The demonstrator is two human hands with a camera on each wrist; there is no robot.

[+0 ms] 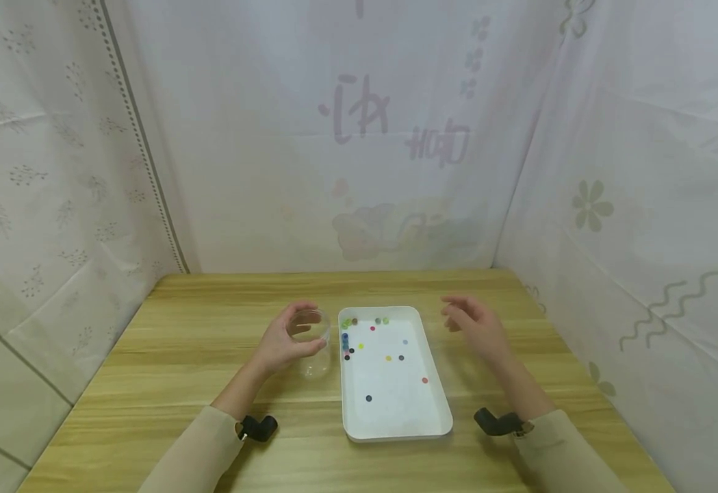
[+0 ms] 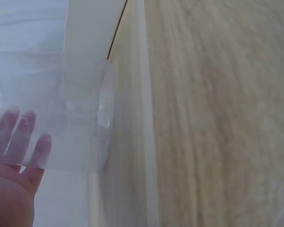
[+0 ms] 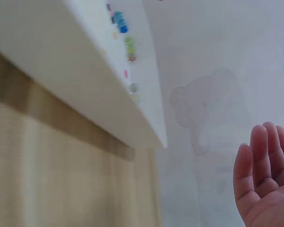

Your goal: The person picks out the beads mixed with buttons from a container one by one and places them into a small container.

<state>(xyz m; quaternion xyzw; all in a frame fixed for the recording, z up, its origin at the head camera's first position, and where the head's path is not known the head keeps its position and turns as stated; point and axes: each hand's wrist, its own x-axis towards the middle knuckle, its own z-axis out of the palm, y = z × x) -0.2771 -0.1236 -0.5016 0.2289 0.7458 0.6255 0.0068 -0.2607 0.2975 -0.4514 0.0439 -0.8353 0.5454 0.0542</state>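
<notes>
A clear, see-through cup (image 1: 317, 366) is upright just left of the white tray (image 1: 395, 412). My left hand (image 1: 277, 346) grips it near the rim, with the thumb on the near side and the fingers round the far side. Through its wall in the left wrist view, fingertips (image 2: 26, 124) show, and no contents are visible. Small round colored beads (image 1: 345, 342) lie in the tray, bunched along its left wall and scattered over the floor. My right hand (image 1: 477, 330) hovers beyond the tray's right side, fingers loosely bent and holding nothing.
The tray stands on a wood-grain table (image 1: 211, 356). Patterned white curtains (image 1: 395, 171) hang behind the table and at both sides. A black wrist mount (image 1: 260, 428) sits at the left cuff, and a matching mount (image 1: 495, 421) at the right.
</notes>
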